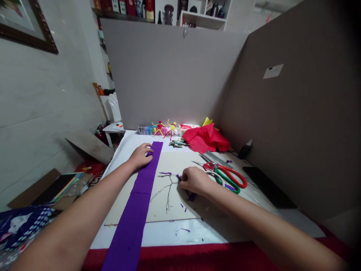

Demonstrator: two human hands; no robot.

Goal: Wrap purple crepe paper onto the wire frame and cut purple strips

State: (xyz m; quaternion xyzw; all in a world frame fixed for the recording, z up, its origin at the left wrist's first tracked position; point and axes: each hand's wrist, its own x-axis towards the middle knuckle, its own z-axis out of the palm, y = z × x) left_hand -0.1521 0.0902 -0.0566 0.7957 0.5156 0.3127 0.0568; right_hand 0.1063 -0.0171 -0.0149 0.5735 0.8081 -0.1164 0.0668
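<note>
A long purple crepe paper strip [142,192] runs from the board down over the table's front edge. My left hand [141,156] is at the strip's far end, with thumb and fingers closed on its left edge. On the pale board [126,203] lies a branching twisted wire figure [170,185], with bits of purple paper on its upper arms. My right hand [195,178] is closed at the figure's right arm, beside a purple paper piece [178,177]; its fingertips are partly hidden. Several purple scraps [184,207] lie near the board's front edge.
Red-and-green-handled scissors [225,175] lie right of my right hand, by thin wires [214,157] and a black flat slab [267,186]. Red paper [205,137], pipe-cleaner figures [163,128] and a green shiny object [177,143] sit at the back. Grey panels [180,75] enclose the table.
</note>
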